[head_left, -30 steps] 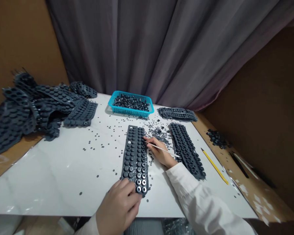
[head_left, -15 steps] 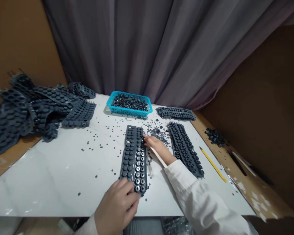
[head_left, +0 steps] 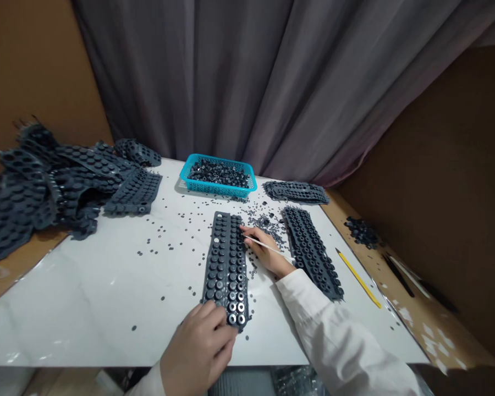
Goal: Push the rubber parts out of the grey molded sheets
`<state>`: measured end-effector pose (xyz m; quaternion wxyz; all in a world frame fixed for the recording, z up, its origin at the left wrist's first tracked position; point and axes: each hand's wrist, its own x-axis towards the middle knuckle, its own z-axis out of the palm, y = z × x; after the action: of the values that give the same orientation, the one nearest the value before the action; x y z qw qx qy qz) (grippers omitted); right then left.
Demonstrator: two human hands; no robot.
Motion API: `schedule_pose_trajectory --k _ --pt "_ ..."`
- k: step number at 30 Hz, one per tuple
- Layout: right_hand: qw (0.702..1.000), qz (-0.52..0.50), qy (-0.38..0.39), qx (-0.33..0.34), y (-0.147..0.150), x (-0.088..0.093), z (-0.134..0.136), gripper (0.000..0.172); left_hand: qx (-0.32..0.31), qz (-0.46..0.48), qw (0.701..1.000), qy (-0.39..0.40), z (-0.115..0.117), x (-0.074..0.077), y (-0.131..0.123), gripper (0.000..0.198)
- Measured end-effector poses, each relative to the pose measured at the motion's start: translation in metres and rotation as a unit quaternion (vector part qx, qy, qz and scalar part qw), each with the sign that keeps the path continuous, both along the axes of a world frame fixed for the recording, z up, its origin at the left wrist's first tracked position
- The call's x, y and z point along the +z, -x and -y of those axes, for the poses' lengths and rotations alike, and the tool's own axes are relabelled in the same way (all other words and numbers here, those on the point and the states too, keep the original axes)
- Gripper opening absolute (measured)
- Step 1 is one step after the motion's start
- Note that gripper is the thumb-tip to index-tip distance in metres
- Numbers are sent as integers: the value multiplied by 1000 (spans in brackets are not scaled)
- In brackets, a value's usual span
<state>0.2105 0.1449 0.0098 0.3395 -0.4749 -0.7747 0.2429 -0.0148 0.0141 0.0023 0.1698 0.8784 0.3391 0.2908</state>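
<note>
A dark grey rubber sheet with rows of round raised caps [head_left: 226,258] lies lengthwise before me on the white tabletop. My left hand [head_left: 202,341] is closed on its near end, fingers bent over the edge. At the sheet's upper right edge is my right hand [head_left: 262,247], pinching a thin white stick [head_left: 272,249] whose tip is hidden near the caps. Two holes in the sheet's left row show white. Right of that hand, a second sheet with ring-shaped caps [head_left: 311,250] lies slanted.
A blue basket [head_left: 218,191] of small black parts stands at the back. Rubber sheets [head_left: 61,181] are heaped at left, and a folded stack [head_left: 296,192] lies at back right. A yellow pencil [head_left: 358,278] and a pile of black pieces [head_left: 362,231] are at right. Small grey discs are scattered about.
My right hand has turned slightly and the white stick now shows across it at a flatter angle. My left hand and the sheet have hardly moved.
</note>
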Motion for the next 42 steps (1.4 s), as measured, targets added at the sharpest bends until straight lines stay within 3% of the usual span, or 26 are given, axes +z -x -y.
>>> schedule_pose_trajectory --k 6,14,21,42 --pt "998 55 -25 6 -3 -3 -8 19 -4 1 1000 4 -1 2 0 17" --pt "993 68 -51 -77 -6 2 -31 25 -4 9 1000 5 -1 3 0 18" --pt "999 -41 14 -20 -5 2 -12 17 -4 -1 1000 6 -1 2 0 18" --pt "999 -32 21 -25 -4 -3 -17 18 -3 2 1000 5 0 1 0 18"
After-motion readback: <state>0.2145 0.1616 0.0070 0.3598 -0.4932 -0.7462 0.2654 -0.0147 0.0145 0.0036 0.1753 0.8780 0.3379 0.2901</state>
